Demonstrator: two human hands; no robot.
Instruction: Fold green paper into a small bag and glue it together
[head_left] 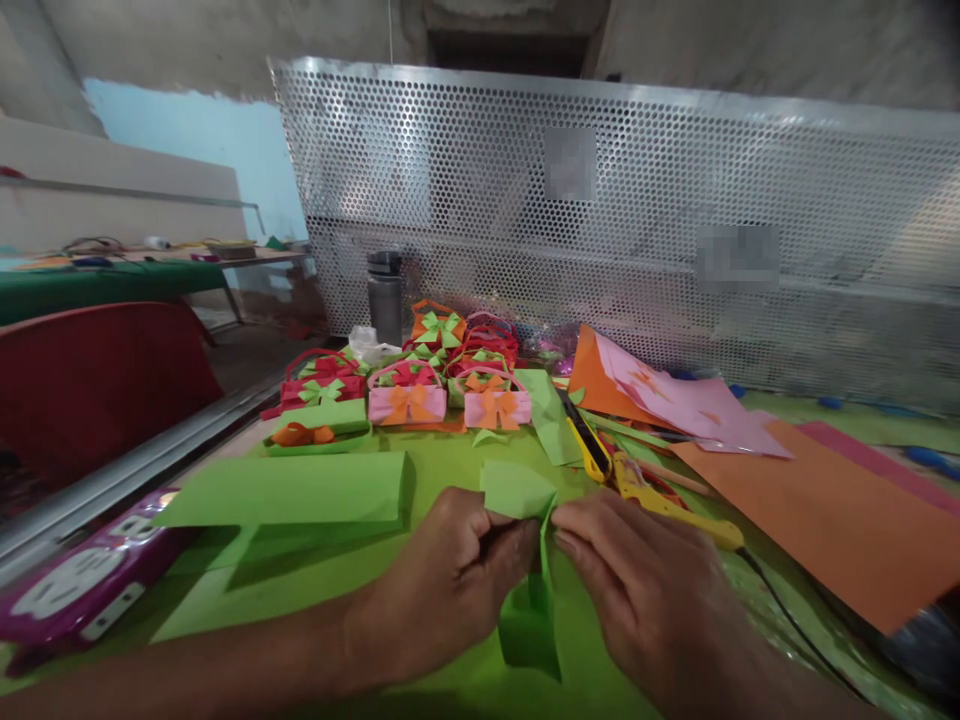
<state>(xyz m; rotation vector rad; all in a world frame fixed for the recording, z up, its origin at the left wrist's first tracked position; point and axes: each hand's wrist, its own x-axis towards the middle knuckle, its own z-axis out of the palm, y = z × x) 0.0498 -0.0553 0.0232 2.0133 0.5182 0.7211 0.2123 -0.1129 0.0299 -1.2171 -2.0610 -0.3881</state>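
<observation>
A folded light-green paper piece (517, 487) stands upright between my hands, its lower part hanging down as an open fold over the green work surface (442, 660). My left hand (450, 580) is closed, gripping the paper's left side with thumb and bent fingers. From the right, my right hand (637, 580) pinches the paper's edge between thumb and fingertips. Just beyond that hand lie a yellow glue gun (675, 510) with a black cord and a yellow-black box cutter (589, 445). A flat green folded paper sheet (292, 490) rests left of my left hand.
Several small paper bags with bows (409, 400) stand in rows at the back, before a dark bottle (385, 300). Orange sheets (832, 510) and pink sheets (675, 385) lie right. A purple case (82, 575) sits left. A perforated metal panel (480, 150) rises behind.
</observation>
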